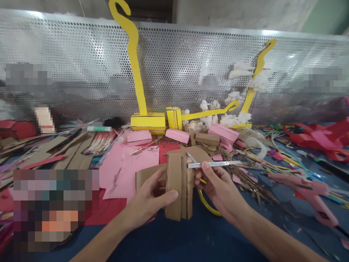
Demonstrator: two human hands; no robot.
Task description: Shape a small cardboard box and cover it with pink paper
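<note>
My left hand (155, 196) is closed around a folded brown cardboard piece (173, 185), its thumb pressed on the front face. The piece stands upright and has long creases down its right side. In my right hand (218, 185), thumb and fingers pinch a slim silvery metal bar (196, 165) that lies level across the top right of the cardboard. A small pointed blade (191, 157) shows just above the bar; whether they are joined I cannot tell. Below my right hand curves a yellow loop (208, 205), partly hidden by the fingers.
Pink paper (136, 160), pink blocks (177, 135) and a brown block (207, 139) lie ahead. Yellow hooked shapes (136, 72) lean on a perforated metal panel (177, 54). At right are a pink glue gun (311, 187) and red ribbon (324, 138); cardboard strips (76, 145) lie left.
</note>
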